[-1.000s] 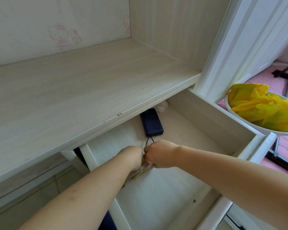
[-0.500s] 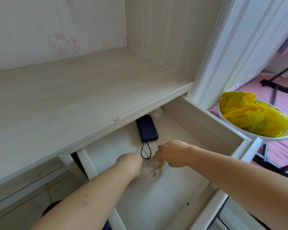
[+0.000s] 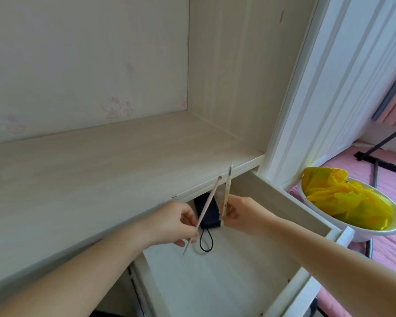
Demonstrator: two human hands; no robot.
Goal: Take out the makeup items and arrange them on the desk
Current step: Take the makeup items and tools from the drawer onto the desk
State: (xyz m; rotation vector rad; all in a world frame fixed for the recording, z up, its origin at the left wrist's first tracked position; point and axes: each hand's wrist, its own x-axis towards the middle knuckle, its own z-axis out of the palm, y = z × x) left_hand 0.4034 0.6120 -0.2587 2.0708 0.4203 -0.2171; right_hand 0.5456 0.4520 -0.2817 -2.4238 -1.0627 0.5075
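Note:
My left hand [image 3: 176,223] pinches a thin pink makeup pencil [image 3: 209,199] that slants up to the right. A second slim pencil, beige with a yellowish band [image 3: 227,191], stands nearly upright in my right hand [image 3: 242,215]. Both hands hover above the open white drawer [image 3: 215,277], just in front of the desk edge. The pale wood desk top [image 3: 105,165] stretches out behind the pencils. The two pencil tips almost meet near the desk's front edge.
A dark blue power bank [image 3: 207,212] with a black looped cord [image 3: 206,240] lies at the back of the drawer. To the right a white bowl-shaped basin [image 3: 361,227] holds a yellow bag [image 3: 343,197]. A white cabinet post [image 3: 311,92] rises beside the drawer.
Both hands have risen out of the drawer, each now holding a pencil above it. The view has tilted upward toward the desk's back wall.

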